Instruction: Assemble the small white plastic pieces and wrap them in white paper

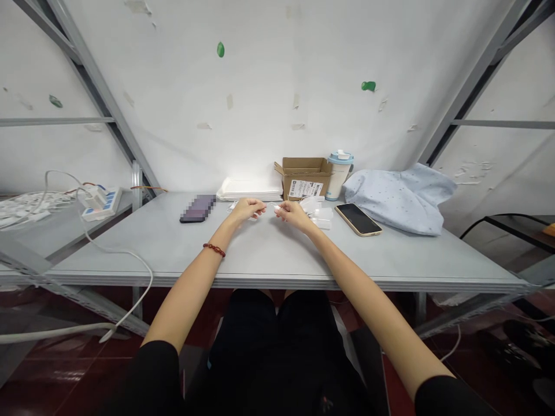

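Over the grey table (269, 254), my left hand (248, 210) and my right hand (293, 214) face each other a short gap apart. The right hand pinches a small white piece (277, 208), too small to name. My left fingertips are closed near its thin, clear-looking end; what they hold, if anything, I cannot make out. Beside the right hand lie several small white and clear plastic pieces (321, 218), partly hidden by that hand. More little white bits (233, 205) lie just behind my left hand.
Along the wall are a white stack (249, 189), an open cardboard box (306, 171) and a lidded cup (337, 179). A phone (359, 219) and light blue cloth (396, 199) lie right; a dark blurred object (198, 208) left. A power strip (104, 205) trails a white cable (145, 268).
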`<state>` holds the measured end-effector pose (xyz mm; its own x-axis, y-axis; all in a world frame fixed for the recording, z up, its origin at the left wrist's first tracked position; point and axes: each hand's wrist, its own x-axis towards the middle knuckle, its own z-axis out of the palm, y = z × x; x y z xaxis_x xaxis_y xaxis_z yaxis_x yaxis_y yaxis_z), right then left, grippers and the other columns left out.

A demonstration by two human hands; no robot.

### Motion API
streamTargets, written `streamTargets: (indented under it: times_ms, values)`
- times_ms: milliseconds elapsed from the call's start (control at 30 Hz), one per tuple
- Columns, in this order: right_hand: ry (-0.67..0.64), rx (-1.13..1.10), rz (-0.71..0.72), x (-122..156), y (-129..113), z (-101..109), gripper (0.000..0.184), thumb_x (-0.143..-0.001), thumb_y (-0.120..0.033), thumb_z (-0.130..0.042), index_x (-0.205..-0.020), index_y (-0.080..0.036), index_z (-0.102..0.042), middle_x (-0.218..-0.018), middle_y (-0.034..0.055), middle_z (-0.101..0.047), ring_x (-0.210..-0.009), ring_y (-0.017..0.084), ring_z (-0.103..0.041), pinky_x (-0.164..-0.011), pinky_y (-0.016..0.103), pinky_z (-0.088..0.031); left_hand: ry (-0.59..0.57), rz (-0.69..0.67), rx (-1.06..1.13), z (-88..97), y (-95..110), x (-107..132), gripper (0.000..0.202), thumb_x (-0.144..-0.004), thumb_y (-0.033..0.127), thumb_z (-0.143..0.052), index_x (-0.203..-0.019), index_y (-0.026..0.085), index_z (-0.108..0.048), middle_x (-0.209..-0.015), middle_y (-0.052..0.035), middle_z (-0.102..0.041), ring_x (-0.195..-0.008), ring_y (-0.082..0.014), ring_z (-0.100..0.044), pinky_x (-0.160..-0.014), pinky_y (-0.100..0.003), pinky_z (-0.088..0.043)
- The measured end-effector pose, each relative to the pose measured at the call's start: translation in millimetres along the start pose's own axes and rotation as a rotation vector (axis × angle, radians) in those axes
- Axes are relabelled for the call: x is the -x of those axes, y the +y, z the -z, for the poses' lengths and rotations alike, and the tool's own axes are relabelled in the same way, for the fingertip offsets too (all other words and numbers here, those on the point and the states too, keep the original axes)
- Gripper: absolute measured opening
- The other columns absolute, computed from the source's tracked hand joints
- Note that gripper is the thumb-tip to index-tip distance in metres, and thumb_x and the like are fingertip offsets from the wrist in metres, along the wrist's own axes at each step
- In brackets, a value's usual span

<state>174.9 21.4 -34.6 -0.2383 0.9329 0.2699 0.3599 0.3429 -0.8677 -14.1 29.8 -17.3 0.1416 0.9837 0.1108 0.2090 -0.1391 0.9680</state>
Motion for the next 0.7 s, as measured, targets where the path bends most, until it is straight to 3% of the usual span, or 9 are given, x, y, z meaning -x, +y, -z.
streamTargets:
  times_ms: [367,700]
  values:
    - [-0.053,0.069,0.018,-0.3,3.8,-2.2,0.016,-0.075,-0.029,-0.065,-0.081,-0.016,-0.059,-0.068,-0.002,-0.063,-0.059,0.01,-0.055,-0.055,0.021,-0.04,-0.165,-0.042,-0.035,-1.4,-2.7,2.9,0.036,-0.06,0.048,-0.077,-0.074,0.016,-0.069,-0.074,-0.0047,-0.067,-0.066,-0.0125,-0.055,-0.062,-0.027,-0.043]
    - [-0.046,-0.034,-0.003,3.3,-5.3,-0.5,0.013,-0.075,-0.027,-0.064,-0.078,-0.016,-0.059,-0.067,-0.0014,-0.063,-0.053,0.007,-0.05,-0.054,0.02,-0.041,-0.011,-0.002,0.003,-1.1,3.5,1.4,0.022,-0.058,0.036,-0.071,-0.06,0.015,-0.063,-0.069,-0.0049,-0.065,-0.06,-0.0119,-0.053,-0.056,-0.027,-0.041]
